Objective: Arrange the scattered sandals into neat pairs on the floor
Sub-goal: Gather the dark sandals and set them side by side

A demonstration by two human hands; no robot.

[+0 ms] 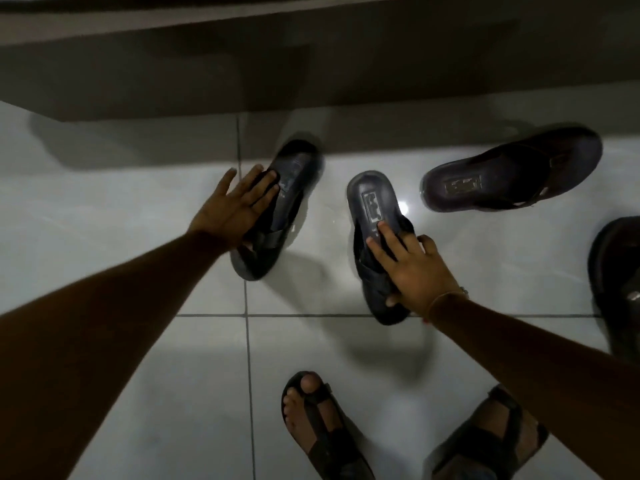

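Two matching dark slide sandals are in the middle of the white tiled floor. My left hand lies over the left dark sandal with fingers spread across its footbed and the thumb hidden under it. That sandal is tilted and blurred. My right hand grips the right dark sandal at its strap, thumb beneath the sole. Its heel end points away from me, and its shadow falls on the tile below. The two sandals are about a hand's width apart.
A dark brown thong sandal lies sideways at the right. Another dark sandal is cut off by the right edge. My own feet in strapped sandals stand at the bottom. A dark raised step runs along the top.
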